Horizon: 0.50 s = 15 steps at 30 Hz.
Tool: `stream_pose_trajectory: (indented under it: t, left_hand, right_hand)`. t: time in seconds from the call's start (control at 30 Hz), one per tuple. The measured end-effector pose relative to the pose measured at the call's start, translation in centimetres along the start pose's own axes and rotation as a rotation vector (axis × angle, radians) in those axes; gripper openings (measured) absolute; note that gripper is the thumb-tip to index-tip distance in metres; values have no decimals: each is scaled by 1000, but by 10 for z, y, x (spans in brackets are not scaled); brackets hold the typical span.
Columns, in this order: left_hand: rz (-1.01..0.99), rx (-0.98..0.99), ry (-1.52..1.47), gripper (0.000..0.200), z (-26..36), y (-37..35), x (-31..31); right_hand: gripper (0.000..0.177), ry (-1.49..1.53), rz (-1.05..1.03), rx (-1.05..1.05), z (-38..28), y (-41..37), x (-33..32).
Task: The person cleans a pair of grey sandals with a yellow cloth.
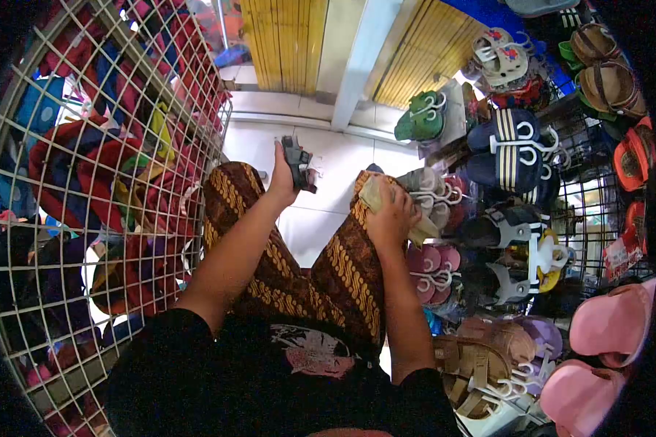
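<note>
Over the gap between the knees, my left hand [282, 182] grips a small dark grey sandal [296, 159] with straps; its far side is turned away from me. My right hand [395, 213] rests by the right knee, closed around a pale yellow cloth [372, 194]. Part of that cloth sticks out on both sides of the fingers. Brown and gold patterned trousers [328, 284] cover the legs below both hands. Close to the right hand hang grey and pale sandals [431, 186] on white hangers.
A metal grid [102, 251] with colourful goods behind it stands on the left. To the right, a black rack [594, 189] holds many sandals, among them striped slides [509, 149], green clogs [421, 116] and pink clogs [611, 324]. White floor tiles [328, 171] and a door frame [364, 65] lie ahead.
</note>
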<state>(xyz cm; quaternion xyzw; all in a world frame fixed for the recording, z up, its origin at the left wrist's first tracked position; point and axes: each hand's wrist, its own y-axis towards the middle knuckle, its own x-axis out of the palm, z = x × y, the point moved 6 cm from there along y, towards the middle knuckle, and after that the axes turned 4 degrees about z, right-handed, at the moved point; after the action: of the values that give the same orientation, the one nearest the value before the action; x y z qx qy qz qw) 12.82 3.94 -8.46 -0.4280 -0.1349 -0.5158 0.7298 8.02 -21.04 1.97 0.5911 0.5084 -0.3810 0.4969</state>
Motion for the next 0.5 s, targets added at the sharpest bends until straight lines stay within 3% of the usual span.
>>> stream_pose_trajectory:
  t: [0.1,0.13,0.27,0.37,0.5]
  left_hand:
    - [-35,-116,110,56,-3,-1,4]
    - [-18,-38,104,52,-2,-3,11]
    - [-167,-185,95,52,-12,-18,21]
    - [-221,-143,65,53,-27,-15,28]
    - [-246,-237,33,57,-42,-21,32]
  right_hand:
    - [79,-66,3,-43,-4,-6,4]
    - [78,-65,-5,-78,-6,-7,2]
    - [67,133,214,-373,-30,-16,-10]
    - [65,85,177,-454,-58,-20,-17]
    - [66,141,154,-425,-70,-21,-8]
